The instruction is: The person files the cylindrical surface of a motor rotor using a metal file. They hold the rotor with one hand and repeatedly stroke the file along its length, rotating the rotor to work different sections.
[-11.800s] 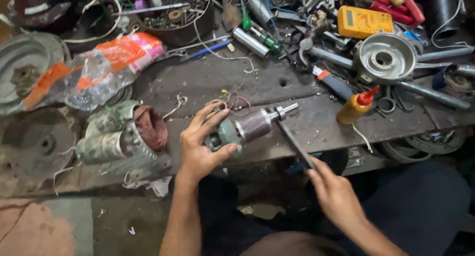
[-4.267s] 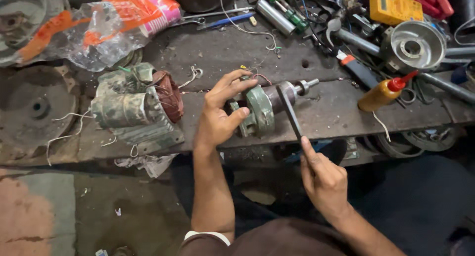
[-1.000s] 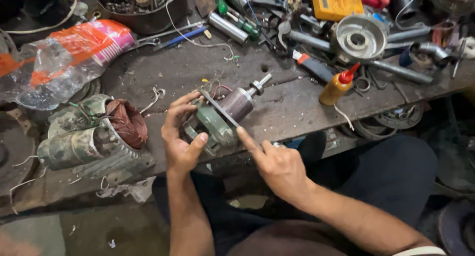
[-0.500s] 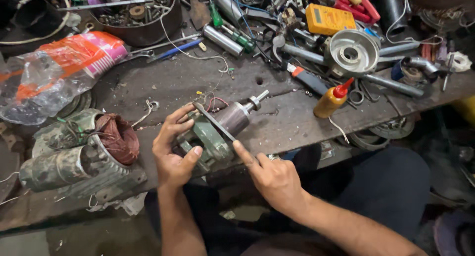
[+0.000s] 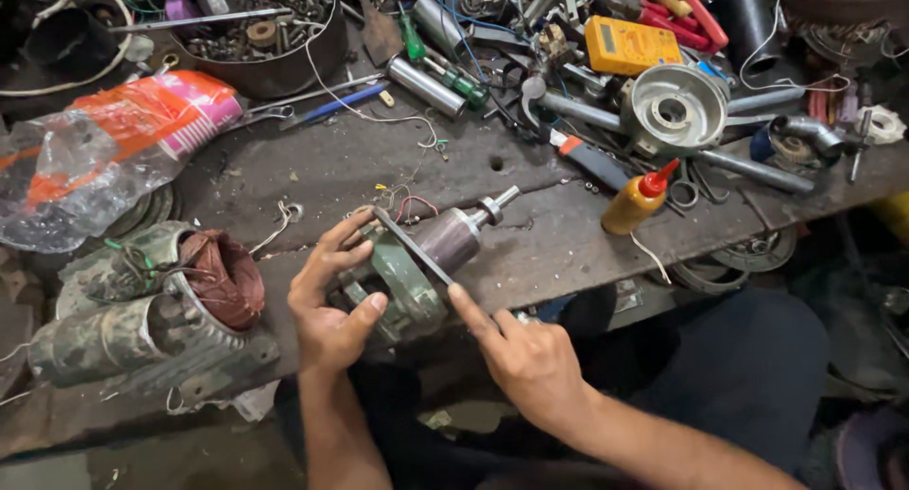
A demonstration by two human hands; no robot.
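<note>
— What is being gripped at the front edge of the bench?

— A green-painted cast motor end cover with a dark brown cylindrical rotor and steel shaft (image 5: 431, 258) is being clasped by the left hand (image 5: 327, 296); the fingers are being curled over the cover's top and the thumb is being pressed against its near face. The assembly is being kept lying on the dark, worn wooden workbench (image 5: 559, 234), its shaft being pointed up and to the right.

— And the other hand?

— A flat, narrow dark metal file (image 5: 412, 247) is being held closed in the right hand (image 5: 525, 357), with the forefinger being stretched along its near end. The file is being laid slantwise across the assembly, where the cover is being met by the rotor.

— What is being seen around it?

— A grimy green motor housing with copper-red windings (image 5: 161, 296) is being seen lying just left of the left hand. Thin coloured wires (image 5: 407, 201) are being seen lying just behind the assembly. A yellow plastic squeeze bottle with a red nozzle (image 5: 636, 201) is being seen standing well to the right, with a round grey cast metal end bell (image 5: 677, 109) behind it and a yellow handheld multimeter (image 5: 630, 47) farther back. A crumpled clear and orange plastic bag (image 5: 114, 149) is being seen lying at the far left.
</note>
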